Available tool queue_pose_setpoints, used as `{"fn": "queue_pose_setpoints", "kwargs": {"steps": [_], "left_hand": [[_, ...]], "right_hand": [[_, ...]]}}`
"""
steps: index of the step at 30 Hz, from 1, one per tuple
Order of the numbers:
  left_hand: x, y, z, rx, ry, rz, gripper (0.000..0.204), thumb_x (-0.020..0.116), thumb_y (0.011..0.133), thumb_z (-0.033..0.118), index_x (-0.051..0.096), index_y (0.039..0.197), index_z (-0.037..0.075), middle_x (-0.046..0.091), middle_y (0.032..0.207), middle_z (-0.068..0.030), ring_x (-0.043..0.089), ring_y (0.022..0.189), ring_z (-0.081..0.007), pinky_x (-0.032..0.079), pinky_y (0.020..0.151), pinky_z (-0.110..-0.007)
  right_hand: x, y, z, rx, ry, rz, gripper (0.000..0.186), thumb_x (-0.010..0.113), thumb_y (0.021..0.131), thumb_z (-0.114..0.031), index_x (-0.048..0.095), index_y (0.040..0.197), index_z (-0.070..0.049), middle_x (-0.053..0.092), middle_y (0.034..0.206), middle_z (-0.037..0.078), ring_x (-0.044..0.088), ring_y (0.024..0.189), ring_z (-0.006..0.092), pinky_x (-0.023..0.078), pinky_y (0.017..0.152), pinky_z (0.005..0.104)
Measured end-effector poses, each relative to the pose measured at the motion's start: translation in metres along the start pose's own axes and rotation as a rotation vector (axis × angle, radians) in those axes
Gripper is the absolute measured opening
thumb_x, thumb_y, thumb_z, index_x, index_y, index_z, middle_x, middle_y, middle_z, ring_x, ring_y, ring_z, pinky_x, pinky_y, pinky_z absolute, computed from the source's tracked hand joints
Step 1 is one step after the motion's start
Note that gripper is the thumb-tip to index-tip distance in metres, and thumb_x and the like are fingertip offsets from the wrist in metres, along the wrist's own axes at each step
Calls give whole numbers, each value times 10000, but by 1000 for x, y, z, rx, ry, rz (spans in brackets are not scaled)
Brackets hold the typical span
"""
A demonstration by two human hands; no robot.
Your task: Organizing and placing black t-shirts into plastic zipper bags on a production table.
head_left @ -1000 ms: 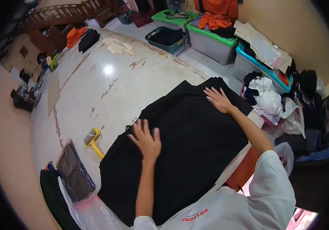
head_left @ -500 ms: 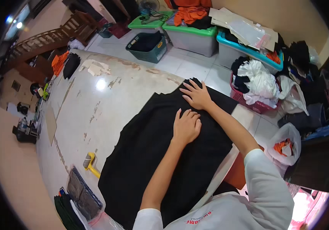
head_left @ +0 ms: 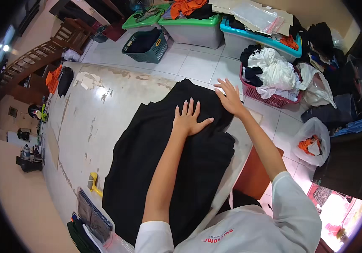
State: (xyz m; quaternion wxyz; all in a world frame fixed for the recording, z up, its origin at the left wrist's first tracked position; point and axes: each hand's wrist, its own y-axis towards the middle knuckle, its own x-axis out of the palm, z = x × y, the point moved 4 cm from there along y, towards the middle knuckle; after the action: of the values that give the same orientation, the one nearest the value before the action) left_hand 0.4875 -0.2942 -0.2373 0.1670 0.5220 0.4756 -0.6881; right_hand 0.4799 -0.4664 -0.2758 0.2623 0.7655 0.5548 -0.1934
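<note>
Both hands are loose, with no grip on anything. Left hand (head_left: 188, 121) lies flat, palm down, on a big, soft, black piece of cloth (head_left: 200, 164), with its four fingers spread out and pointing away from the body, and its thumb sticking out to the right. Right hand (head_left: 230, 99) is open too, at the right edge of the same cloth, with its fingers nearly straight and pointing up and to the left; I cannot tell if it touches the cloth or is just over it. The left arm comes up from the bottom and leans a little to the right. The right arm comes from the lower right and leans to the left, with a bend at the elbow. Both arms have short white sleeves. The black cloth is spread on a worn, pale table (head_left: 124, 95), from near the body up to the table's far edge, and its right side has a bunched dip just below the right hand. A small roller with a bent yellow handle (head_left: 94, 178) lies just beside the cloth on the left. Near the bottom left is a flat, dark pack in clear plastic (head_left: 93, 211). A dark red plastic basket (head_left: 269, 98) full of white and black cloth stands on the floor past the right hand.
</note>
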Motion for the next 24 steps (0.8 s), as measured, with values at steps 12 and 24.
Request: {"fn": "queue_pose_setpoints", "kwargs": {"steps": [12, 24], "left_hand": [[-1, 42, 2, 239, -11, 468, 887, 374, 691, 719, 133, 1369, 201, 20, 1416, -162, 37, 1313, -290, 20, 1028, -492], [-27, 83, 3, 423, -131, 526, 540, 376, 808, 544, 544, 1100, 122, 526, 1098, -51, 426, 1098, -190, 149, 1022, -427]], "right_hand": [[-8, -18, -4, -32, -242, -12, 274, 351, 870, -217, 547, 973, -57, 605, 833, 162, 570, 769, 321, 423, 687, 427], [-11, -11, -6, 2, -188, -3, 203, 379, 858, -201, 511, 897, -51, 592, 785, 149, 567, 735, 311, 423, 667, 408]]}}
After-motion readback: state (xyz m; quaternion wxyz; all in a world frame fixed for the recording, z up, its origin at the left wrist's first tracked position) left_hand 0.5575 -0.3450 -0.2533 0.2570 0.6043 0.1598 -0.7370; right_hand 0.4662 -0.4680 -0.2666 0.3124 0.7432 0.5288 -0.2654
